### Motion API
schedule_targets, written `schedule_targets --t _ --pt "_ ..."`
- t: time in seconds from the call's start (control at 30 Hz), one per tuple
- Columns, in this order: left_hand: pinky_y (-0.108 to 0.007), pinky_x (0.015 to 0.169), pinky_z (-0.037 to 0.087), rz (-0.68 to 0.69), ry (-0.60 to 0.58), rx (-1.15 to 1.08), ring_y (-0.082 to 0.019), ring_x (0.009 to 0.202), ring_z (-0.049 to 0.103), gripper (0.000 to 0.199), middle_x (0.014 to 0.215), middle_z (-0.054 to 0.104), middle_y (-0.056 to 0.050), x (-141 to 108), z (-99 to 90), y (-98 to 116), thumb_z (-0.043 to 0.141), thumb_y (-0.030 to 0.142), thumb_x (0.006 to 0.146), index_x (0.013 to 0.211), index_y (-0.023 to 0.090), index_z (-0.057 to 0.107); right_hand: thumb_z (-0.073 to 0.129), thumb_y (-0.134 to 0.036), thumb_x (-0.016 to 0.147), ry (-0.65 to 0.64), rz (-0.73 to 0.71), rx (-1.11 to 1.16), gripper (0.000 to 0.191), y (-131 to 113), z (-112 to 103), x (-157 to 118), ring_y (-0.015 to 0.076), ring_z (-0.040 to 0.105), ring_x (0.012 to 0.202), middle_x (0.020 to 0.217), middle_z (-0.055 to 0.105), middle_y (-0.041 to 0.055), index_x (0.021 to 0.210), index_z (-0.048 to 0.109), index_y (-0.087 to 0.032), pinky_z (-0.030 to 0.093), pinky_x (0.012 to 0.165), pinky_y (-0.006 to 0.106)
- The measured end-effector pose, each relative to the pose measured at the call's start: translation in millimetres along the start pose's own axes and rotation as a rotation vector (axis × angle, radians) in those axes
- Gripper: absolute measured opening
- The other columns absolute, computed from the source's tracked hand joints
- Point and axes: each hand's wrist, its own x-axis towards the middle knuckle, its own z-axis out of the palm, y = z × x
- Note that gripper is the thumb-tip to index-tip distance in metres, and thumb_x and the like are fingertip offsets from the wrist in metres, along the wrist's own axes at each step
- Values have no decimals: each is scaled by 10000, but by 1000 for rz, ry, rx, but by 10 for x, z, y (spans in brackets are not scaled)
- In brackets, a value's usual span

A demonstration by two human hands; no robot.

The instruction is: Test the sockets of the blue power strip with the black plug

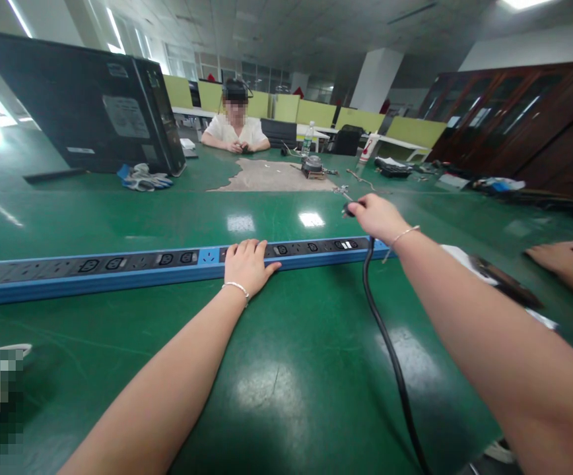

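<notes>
A long blue power strip (138, 262) with a row of black sockets lies across the green table. My left hand (247, 264) rests on its middle, fingers over the far edge and thumb along the near side. Above the table, past the strip's right end, my right hand (378, 216) is closed round a black plug (348, 210), its prongs pointing left. From that hand a thick black power cord (390, 349) hangs in front of the strip and runs down out of view. The plug is apart from the sockets.
A black computer case (118, 112) stands back left, with gloves (144, 178) beside it. Across the table sits a person (237, 125). Another person's hands (564, 256) rest at right. Farther back are a bottle (308, 138) and a small motor-like part (312, 166).
</notes>
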Motion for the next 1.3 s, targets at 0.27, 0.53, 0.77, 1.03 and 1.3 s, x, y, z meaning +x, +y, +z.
schedule_targets --t 0.27,0.53,0.77,1.03,1.3 --pt "-416 972 302 -16 1 -23 -273 1167 465 577 1258 558 -104 -1 9 3 420 587 821 1247 205 500 413 -389 881 -175 234 -140 353 753 -62 111 202 629 697 769 667 131 905 629 -111 446 592 270" --pt "-404 987 297 -29 -30 -3 -260 1185 454 579 1272 554 -88 -1 -23 12 412 597 821 1254 221 491 346 -410 895 -230 165 -242 440 810 430 168 260 598 1022 1083 629 207 1117 541 -84 440 830 322" --pt "-416 982 290 -30 -25 -24 -274 1186 449 584 1278 545 -101 -1 -17 17 391 602 822 1258 225 485 317 -393 904 -294 142 -283 461 781 489 160 287 597 1019 1086 612 234 1176 456 -49 436 853 372" --pt "-413 1001 284 -38 -36 -10 -263 1198 445 579 1282 545 -97 -1 -23 21 405 594 821 1256 222 487 247 -394 921 -216 181 -229 441 801 640 -10 299 605 1000 1043 627 231 1183 423 -85 417 875 420" --pt "-422 984 294 -43 -36 -12 -273 1197 442 596 1283 541 -99 -7 -22 17 393 598 819 1268 217 484 320 -408 918 -239 154 -196 426 810 549 30 274 591 1028 1098 611 220 1154 477 -90 412 880 366"
